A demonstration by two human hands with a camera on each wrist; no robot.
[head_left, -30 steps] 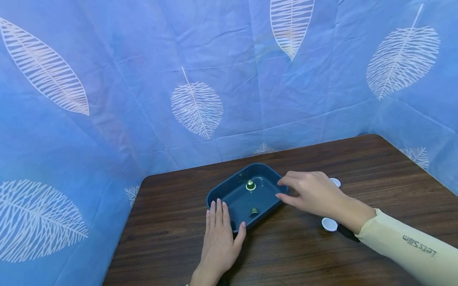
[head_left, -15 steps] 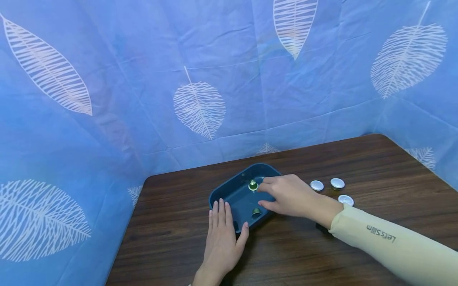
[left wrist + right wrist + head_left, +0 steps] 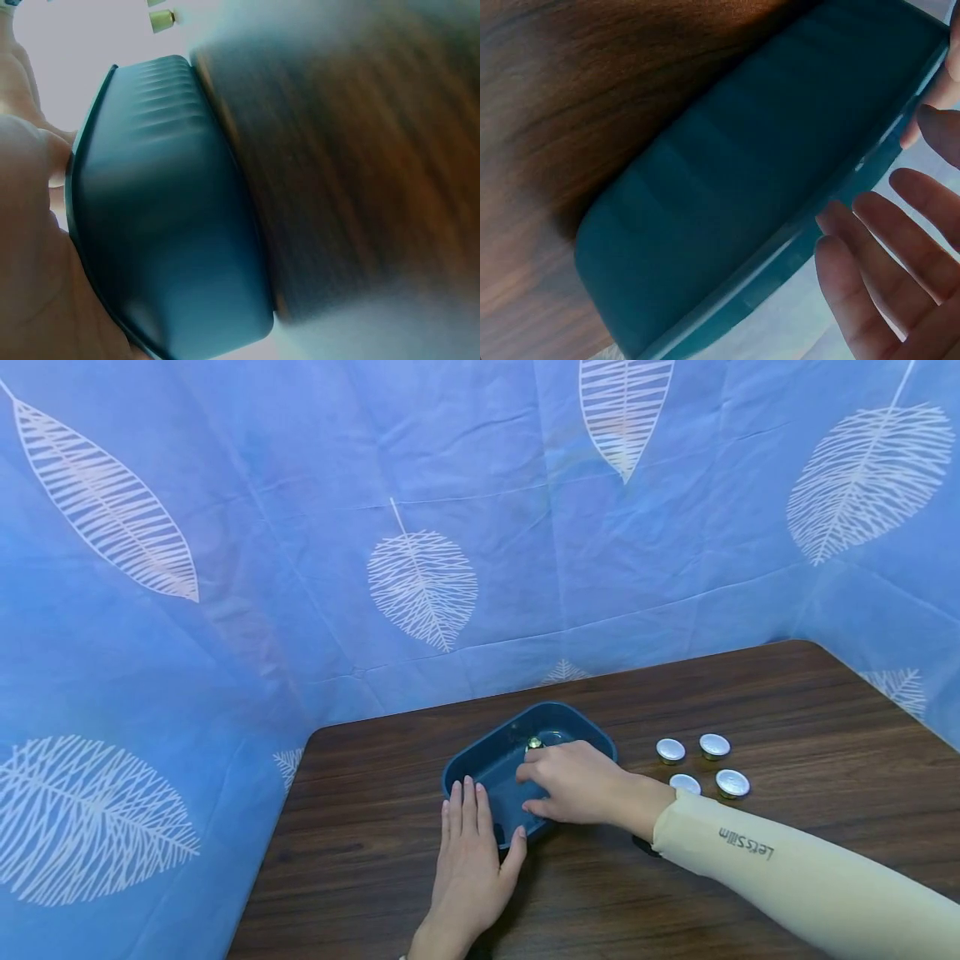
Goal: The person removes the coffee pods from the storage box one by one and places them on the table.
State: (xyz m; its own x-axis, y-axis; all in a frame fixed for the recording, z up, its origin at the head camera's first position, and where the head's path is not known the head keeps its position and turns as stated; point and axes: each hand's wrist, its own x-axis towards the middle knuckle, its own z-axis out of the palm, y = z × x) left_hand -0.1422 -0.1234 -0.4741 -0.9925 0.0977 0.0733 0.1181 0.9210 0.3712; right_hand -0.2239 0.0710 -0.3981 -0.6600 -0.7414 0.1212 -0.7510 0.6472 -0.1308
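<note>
A dark blue-green tray [image 3: 480,756] sits on the wooden table. My left hand [image 3: 472,877] lies with straight fingers over its near left end; in the left wrist view the palm is against the tray's rim [image 3: 71,202]. My right hand [image 3: 573,783] reaches over the tray's right side, thumb and fingers apart, and its fingers [image 3: 885,262] look relaxed in the right wrist view. Just beyond it in the tray stands a green coffee capsule [image 3: 534,743], partly covered by the hand. The tray's nearer capsule is hidden behind the right hand in the head view.
Several coffee capsules with silvery lids, among them one capsule [image 3: 715,746] at the back, stand lid up on the table [image 3: 360,827] right of the tray. The right sleeve [image 3: 795,860] passes close to them. A blue leaf-print cloth [image 3: 300,527] hangs behind the table.
My right hand has moved left from the tray's right edge to over its inside, covering the nearer capsule. More of the table capsules have come into sight. The left hand has stayed on the tray.
</note>
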